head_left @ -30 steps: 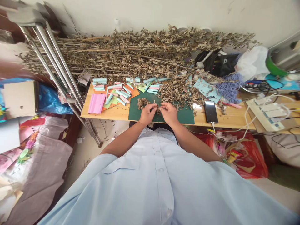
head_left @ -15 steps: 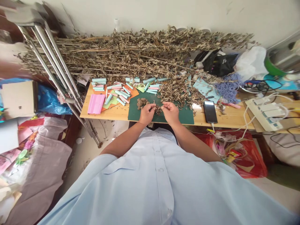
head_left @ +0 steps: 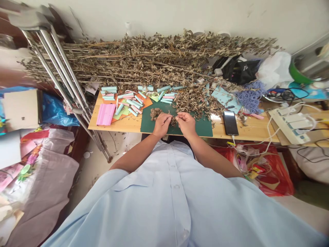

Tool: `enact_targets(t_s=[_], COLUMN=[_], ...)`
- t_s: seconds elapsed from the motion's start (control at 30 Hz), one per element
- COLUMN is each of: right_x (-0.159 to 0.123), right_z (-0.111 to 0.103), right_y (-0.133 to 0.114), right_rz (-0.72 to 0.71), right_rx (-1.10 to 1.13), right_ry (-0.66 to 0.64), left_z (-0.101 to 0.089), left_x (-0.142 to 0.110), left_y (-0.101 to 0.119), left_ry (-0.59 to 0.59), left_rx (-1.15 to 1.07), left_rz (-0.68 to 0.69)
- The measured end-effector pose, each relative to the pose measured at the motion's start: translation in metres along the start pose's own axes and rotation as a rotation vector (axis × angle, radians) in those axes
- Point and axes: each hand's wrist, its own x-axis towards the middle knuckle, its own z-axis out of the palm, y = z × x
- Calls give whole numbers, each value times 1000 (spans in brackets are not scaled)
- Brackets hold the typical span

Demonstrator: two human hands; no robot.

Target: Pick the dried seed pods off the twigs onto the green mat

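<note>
1. From my remote seat, almost nothing has moved since the last look half a second back: the left hand [head_left: 161,125] and the right hand [head_left: 186,124] stay together above the same part of the mat.
2. The left fingers [head_left: 168,117] are curled together and down, right beside a clump of dried leaves [head_left: 156,114]. I cannot tell if they are clamped on anything.
3. The right fingers [head_left: 178,116] are drawn together in a pinch, just beside a small heap of dried crumbs [head_left: 174,120]. I cannot tell if they grip a fragment.
4. The clump and the crumbs lie on a dark green cutting mat [head_left: 203,128], with the crumbs between the hands.
5. The mat rests on a wooden table [head_left: 254,132]. Loose dried leaves [head_left: 195,102] spill onto the mat's far edge.
6. Left of the mat, I see pale blue paper rolls [head_left: 128,102] on orange and green paper sheets [head_left: 144,104], plus a pink paper stack [head_left: 106,114].
7. Long dried stems [head_left: 144,65] lie along the table's far side.
8. Right of the mat lies a black smartphone [head_left: 230,122], with purple yarn [head_left: 250,96] farther back.
9. Farther right, a white power strip [head_left: 290,126] sits beyond the table's end.
</note>
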Motion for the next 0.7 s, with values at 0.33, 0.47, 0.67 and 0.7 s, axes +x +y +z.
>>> enact_targets(t_s=[0.33,0.47,0.67,0.7], right_x=[-6,-4,1,1], right_z=[0,-1,-3,-3], right_y=[-6,-3,0,0], right_rz=[-63,-115,-117,-104], right_rx=[-13,-42,-54,-46], right_ry=[-47,-32,17,26], left_z=[3,2,1,2], left_x=[-1,-1,-1,-1], left_y=[-2,0,2,1], left_ry=[-15,-17,2,4], left_rx=[65,58,86,84], left_rz=[46,58,28,27])
